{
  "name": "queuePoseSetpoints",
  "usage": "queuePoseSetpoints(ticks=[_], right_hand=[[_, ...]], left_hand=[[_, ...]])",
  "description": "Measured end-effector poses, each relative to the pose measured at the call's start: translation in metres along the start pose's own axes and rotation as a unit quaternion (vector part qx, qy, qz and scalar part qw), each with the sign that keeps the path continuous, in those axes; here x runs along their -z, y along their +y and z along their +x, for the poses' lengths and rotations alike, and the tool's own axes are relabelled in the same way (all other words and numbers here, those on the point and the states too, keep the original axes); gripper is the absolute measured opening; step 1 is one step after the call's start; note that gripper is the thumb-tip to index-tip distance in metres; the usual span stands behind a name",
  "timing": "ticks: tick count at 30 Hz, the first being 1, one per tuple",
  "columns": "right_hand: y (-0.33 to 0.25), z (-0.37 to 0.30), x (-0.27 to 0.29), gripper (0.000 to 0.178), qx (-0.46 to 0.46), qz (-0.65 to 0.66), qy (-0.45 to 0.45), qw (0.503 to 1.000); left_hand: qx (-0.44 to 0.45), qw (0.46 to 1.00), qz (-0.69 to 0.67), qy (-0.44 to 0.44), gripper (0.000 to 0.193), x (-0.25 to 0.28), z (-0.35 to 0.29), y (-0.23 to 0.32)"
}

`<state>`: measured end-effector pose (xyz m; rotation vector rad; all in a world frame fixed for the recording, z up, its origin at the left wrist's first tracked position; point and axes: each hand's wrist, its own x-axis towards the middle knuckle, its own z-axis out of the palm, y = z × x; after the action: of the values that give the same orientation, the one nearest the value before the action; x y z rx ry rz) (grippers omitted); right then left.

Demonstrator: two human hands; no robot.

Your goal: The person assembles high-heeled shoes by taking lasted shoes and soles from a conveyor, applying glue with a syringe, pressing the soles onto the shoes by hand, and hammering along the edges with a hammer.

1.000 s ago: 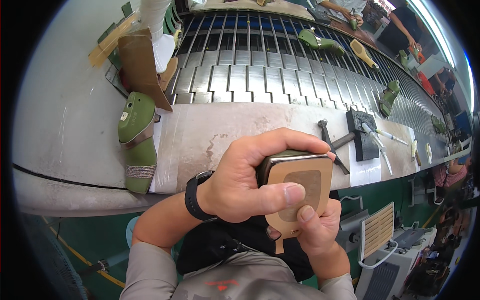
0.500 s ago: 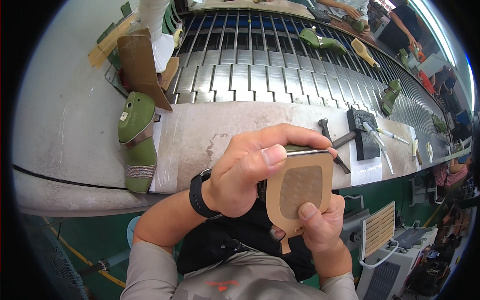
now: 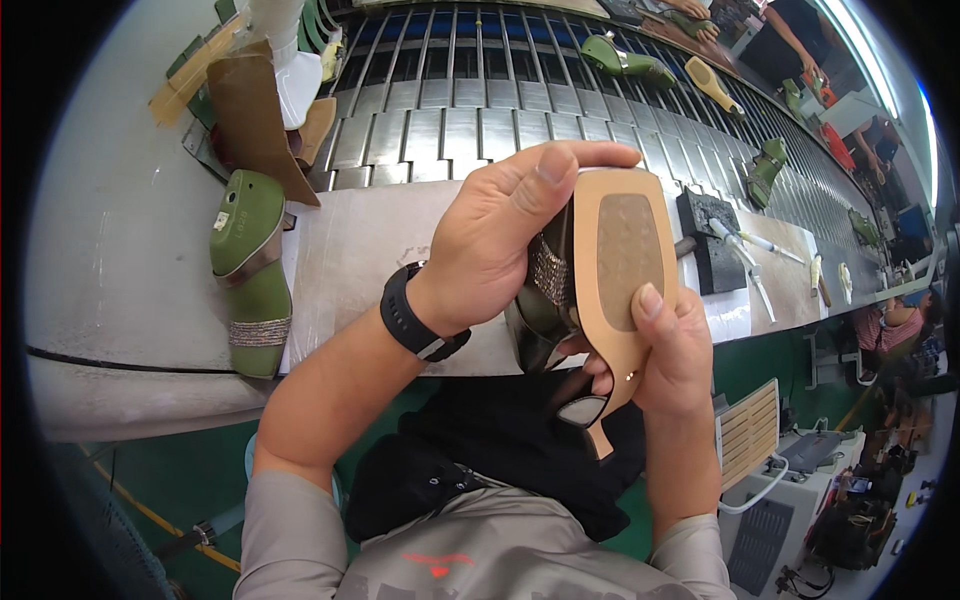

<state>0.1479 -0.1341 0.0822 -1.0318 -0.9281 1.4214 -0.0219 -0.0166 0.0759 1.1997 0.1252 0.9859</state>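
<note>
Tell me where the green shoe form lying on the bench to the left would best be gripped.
Probably around its narrow middle, between the two straps, coming down from above. The green shoe form lies lengthwise on the bench, apart from both the left hand and right hand, with its rounded top bare and open sides for fingers to close round.

A long grey metal workbench (image 3: 120, 300) ran beside a slatted steel conveyor (image 3: 480, 90) under bright overhead light, with green painted floor (image 3: 160, 480) below.

Tan sole (image 3: 625, 250) with glittery strap; green shoe last (image 3: 250, 270).
</note>
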Motion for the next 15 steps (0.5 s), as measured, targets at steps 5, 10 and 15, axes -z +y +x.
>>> queuePoseSetpoints(ticks=[5, 10, 15], right_hand=[[0.0, 0.007, 0.009, 0.052, 0.003, 0.006, 0.005, 1.0], [-0.001, 0.009, 0.014, 0.051, 0.012, -0.005, -0.006, 1.0], [-0.005, 0.01, 0.017, 0.045, 0.015, -0.002, -0.019, 1.0]], left_hand=[[-0.034, 0.999, 0.019, -0.011, 0.062, 0.008, 0.008, -0.008], [-0.081, 0.985, 0.146, -0.043, 0.06, 0.017, 0.009, -0.008], [-0.055, 0.984, 0.159, -0.053, 0.065, 0.012, -0.001, -0.002]])
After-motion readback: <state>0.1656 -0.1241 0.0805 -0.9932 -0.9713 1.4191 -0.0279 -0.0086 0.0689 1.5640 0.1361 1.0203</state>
